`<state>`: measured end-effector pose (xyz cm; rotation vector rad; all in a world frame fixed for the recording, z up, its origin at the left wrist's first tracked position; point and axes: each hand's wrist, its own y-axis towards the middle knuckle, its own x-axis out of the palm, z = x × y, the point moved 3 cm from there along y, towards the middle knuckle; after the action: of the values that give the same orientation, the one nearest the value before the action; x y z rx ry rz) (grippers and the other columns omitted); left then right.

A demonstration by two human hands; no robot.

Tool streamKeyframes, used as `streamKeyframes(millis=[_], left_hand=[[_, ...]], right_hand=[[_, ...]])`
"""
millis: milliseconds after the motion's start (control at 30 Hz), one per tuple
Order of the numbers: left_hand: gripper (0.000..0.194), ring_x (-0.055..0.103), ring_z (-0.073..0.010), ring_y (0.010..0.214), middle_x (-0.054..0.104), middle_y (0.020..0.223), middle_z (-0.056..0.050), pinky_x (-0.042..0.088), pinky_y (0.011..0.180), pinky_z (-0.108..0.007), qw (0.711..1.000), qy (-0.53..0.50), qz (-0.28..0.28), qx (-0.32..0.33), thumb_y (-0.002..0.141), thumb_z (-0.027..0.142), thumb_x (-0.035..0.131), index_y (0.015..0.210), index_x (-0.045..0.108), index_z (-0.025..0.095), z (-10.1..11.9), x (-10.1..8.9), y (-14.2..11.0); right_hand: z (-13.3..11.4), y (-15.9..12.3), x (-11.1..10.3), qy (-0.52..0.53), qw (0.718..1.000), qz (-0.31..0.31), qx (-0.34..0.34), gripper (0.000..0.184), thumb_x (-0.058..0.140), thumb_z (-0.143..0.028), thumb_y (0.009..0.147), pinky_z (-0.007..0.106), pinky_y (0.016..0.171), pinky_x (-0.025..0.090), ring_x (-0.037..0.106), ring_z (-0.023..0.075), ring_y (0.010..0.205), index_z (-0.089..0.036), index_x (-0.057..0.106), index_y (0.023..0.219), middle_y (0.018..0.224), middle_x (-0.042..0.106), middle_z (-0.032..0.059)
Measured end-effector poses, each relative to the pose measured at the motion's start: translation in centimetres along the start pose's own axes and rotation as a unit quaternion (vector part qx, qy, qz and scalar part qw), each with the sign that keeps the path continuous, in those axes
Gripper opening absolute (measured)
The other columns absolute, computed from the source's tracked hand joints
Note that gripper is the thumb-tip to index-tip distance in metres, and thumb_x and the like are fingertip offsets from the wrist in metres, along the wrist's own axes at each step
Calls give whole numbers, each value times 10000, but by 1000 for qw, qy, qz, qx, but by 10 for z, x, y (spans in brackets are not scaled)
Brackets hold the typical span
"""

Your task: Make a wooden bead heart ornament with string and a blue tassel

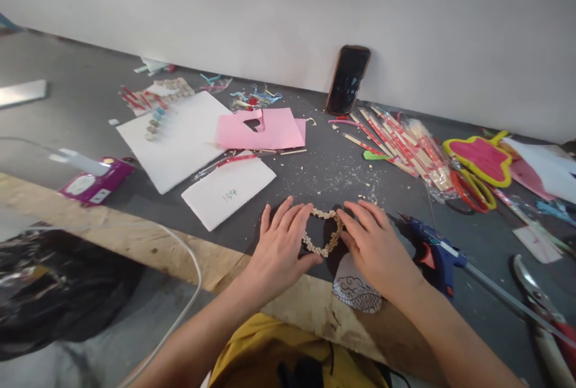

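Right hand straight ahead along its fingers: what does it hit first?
The pale knobbly loop, which the right hand seems to touch; beyond it, probably the pink paper, though depth is unclear.

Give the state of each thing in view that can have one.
Ring: touched by the left hand and right hand.
Phone: propped against the wall.
Pink paper: cut, with a hole.
Card: lying flat, written on.
Glue gun: lying down, glue stick loaded.
Adapter: plugged into the socket.
Scissors: lying down, blades unclear.
Shears: lying down.
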<state>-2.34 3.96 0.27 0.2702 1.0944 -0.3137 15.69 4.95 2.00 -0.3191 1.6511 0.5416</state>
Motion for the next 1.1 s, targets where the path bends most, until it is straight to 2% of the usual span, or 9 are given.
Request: streamKeyframes(millis=[467,600,767,867,1000,1100], left_hand=[[720,246,-319,1369,444,1400,-114,113,1098,-609,1000,-11,5,2,784,379,621,1385,273,192,-2,2,0],[730,248,-316,1368,449,1395,-111,110,1099,-607,1000,-12,7,2,776,388,630,1381,275,185,-2,2,0],[719,255,-314,1367,455,1387,-119,118,1100,-603,1000,-17,9,4,780,359,628,1381,274,182,-1,0,1],[709,269,-305,1364,454,1385,-124,145,1103,-591,1000,-18,15,13,783,329,626,1380,272,186,0,-2,1],[694,293,-285,1357,448,1385,-133,180,1118,-544,998,0,36,55,795,301,616,1380,264,176,4,-6,0],[671,311,-270,1351,445,1385,-145,211,1125,-506,994,28,46,95,818,291,596,1381,257,153,9,-9,-1]], right_hand=[[-10,2,-1,-59,998,-6,-5,358,447,-271,911,529,976,399,384,338,1235,-125,594,1203,1278,538,164],[-9,4,-1,-45,999,-12,3,367,444,-272,911,531,983,394,385,337,1233,-120,584,1214,1290,530,160],[0,3,-6,55,997,38,29,390,405,-266,925,488,992,417,450,279,1180,-125,522,1270,1235,569,149],[9,-2,-12,129,985,69,91,398,384,-272,929,487,945,460,513,263,1143,-184,466,1307,1220,582,130],[22,-13,-8,294,936,56,185,398,409,-272,916,429,885,519,591,226,1088,-231,420,1312,1225,590,117],[27,-16,1,374,905,32,198,390,434,-244,894,413,909,512,597,204,1097,-235,429,1284,1194,616,106]])
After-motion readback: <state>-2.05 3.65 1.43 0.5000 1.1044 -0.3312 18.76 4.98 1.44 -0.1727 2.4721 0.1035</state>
